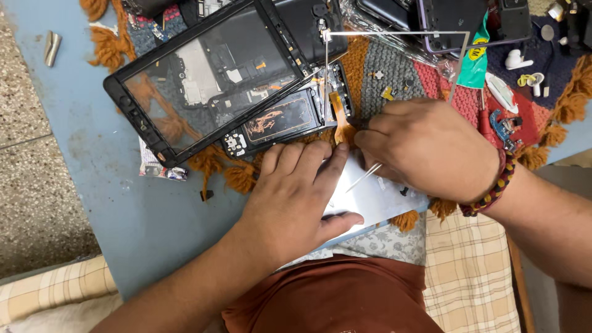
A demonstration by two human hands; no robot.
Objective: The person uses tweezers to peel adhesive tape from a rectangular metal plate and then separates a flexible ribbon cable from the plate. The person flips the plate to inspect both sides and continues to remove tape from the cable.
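Note:
My left hand (295, 197) lies flat on a silvery-white phone panel (376, 198) near the table's front edge, fingers pressing it down. My right hand (425, 148), with a beaded band at the wrist, grips thin metal tweezers (364, 177) whose tips point down-left over the panel. An orange flex ribbon (338, 117) runs from an opened phone body (280, 120) toward my fingertips. A large black tablet frame (203, 74) leans over that phone.
A knitted multicolour mat with orange tassels (394, 77) covers the blue table (123, 203). Phones in clear wrap (431, 24), white earbuds (524, 61), small screws and a metal clip (52, 47) lie around. Checked cloth (468, 271) is below.

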